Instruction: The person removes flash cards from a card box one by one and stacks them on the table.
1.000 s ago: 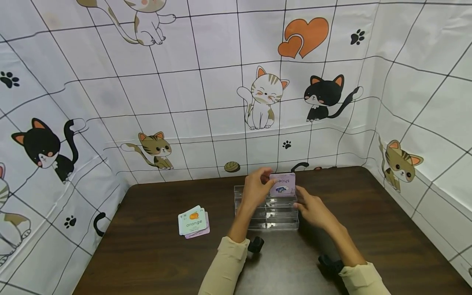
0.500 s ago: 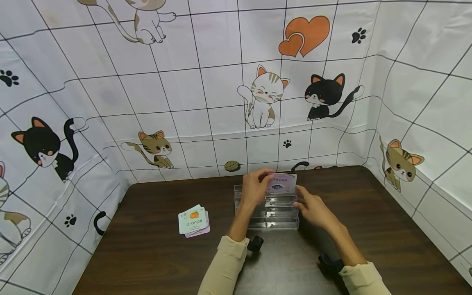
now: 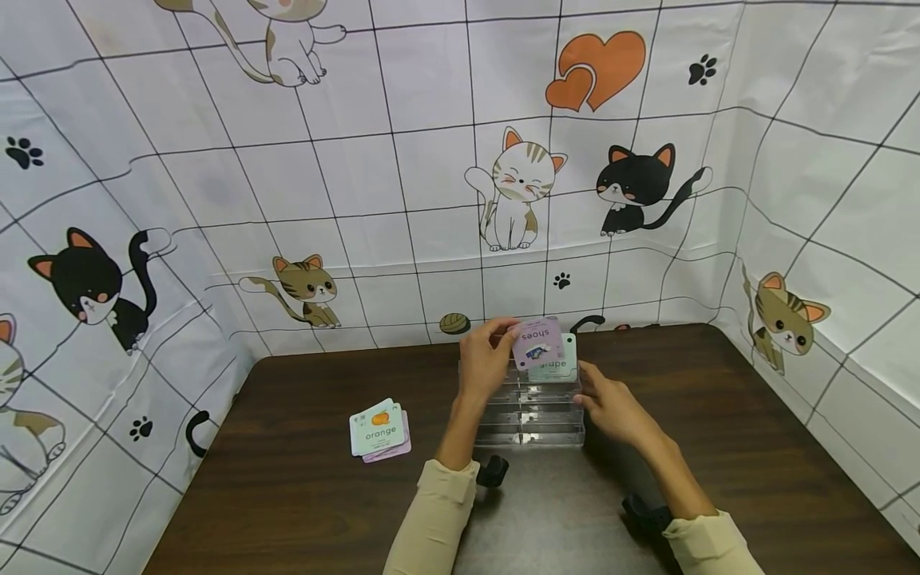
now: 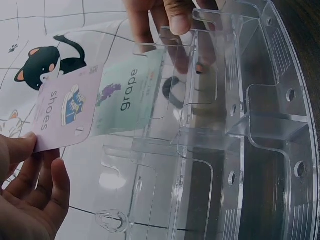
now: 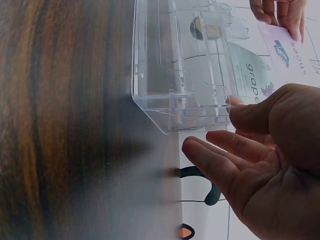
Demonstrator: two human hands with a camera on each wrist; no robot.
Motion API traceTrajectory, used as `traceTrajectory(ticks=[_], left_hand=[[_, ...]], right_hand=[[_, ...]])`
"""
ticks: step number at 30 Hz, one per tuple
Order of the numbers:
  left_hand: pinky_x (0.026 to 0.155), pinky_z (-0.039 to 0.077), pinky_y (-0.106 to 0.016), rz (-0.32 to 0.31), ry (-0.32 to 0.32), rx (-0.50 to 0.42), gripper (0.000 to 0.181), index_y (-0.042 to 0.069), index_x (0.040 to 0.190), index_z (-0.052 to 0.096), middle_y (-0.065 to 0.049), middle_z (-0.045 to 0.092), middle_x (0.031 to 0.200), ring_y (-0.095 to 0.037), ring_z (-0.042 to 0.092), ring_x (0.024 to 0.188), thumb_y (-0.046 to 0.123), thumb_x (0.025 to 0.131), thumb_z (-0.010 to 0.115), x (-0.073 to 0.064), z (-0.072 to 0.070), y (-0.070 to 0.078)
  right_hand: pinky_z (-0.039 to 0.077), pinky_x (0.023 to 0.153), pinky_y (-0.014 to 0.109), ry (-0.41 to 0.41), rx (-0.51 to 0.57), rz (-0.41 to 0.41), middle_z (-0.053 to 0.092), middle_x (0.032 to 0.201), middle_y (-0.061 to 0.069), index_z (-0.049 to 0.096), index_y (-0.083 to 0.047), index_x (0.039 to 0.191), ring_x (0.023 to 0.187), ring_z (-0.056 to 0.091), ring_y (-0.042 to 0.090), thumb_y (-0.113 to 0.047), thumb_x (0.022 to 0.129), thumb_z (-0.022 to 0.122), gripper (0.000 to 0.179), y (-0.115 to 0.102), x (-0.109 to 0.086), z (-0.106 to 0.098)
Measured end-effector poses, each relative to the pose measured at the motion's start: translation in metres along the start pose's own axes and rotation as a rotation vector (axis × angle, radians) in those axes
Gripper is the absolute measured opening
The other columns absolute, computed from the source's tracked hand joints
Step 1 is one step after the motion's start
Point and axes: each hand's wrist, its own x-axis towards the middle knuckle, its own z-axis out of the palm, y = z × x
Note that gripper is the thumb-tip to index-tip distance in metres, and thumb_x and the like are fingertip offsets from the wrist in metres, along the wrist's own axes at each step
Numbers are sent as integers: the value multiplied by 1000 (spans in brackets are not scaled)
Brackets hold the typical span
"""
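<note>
A clear plastic tiered display rack [image 3: 535,425] with several compartments stands on the table. My left hand [image 3: 483,361] pinches a purple "shoes" flash card [image 4: 67,107] at its edge, thumb on the printed face. That card is tilted and overlaps the top of a green "grape" flash card [image 4: 131,95], which stands in the rack's back right compartment. At the rack's right side, my right hand [image 3: 614,406] holds its rear edge, with the thumb [image 5: 247,117] in front and fingertips behind the clear plastic.
Left of the rack, a small stack of flash cards [image 3: 379,430] lies on the dark wooden table [image 3: 287,495], a green "orange" card on top and a purple one beneath. A white cat-print sheet [image 3: 424,176] hangs behind the table and along both sides.
The "shoes" card first dipped in front of the rack's back right compartment, then rose and shifted left with my left hand, uncovering the "grape" card. My right hand stayed in place.
</note>
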Motion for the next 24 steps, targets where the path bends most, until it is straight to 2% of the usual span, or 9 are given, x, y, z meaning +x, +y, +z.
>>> traceTrajectory(ticks=[6,16,24], left_hand=[[64,55,-19,-18,-2,-4,18,8,118,80,-12,81,100,-11,72,78,11,102,73,0,-1,1],[66,53,-18,15,2,11,17,5,117,80,-14,82,101,-17,73,81,8,102,72,1,-4,1],[65,50,-18,-8,-8,30,19,7,119,80,-12,82,103,-13,71,81,8,102,72,-1,-9,0]], right_hand=[[60,97,58,-11,3,12,49,152,43,32,10,159,127,65,54,-3,107,61,61,1,0,0],[60,98,58,-28,13,28,47,154,43,30,11,160,130,64,54,-3,108,60,62,-1,0,1],[60,98,58,-24,8,27,47,153,44,30,11,160,129,65,54,-3,107,60,63,0,0,0]])
